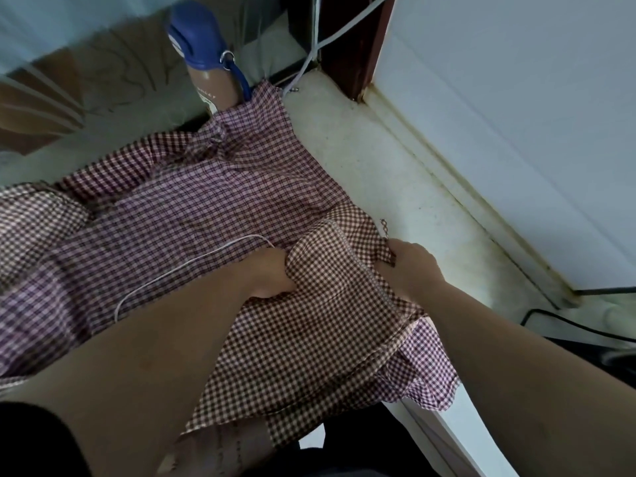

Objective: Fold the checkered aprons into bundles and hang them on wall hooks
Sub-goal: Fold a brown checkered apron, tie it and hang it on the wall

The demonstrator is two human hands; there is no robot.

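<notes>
On the white worktop point(361, 160), the left hand point(272, 273) and right hand point(409, 266) each clench their grip on the brown-checked cloth apron point(309, 339), which lies atop a purple-checked cloth apron point(172, 218). Lifting may drag that one and snag the thin white cord point(192, 266).

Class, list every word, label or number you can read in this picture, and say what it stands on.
On the bottle: white lettering on its brown body, too blurred to read.
On the blue cap: a pale oval label, too blurred to read.
On the brown checkered apron and the purple checkered apron: no text visible.
</notes>
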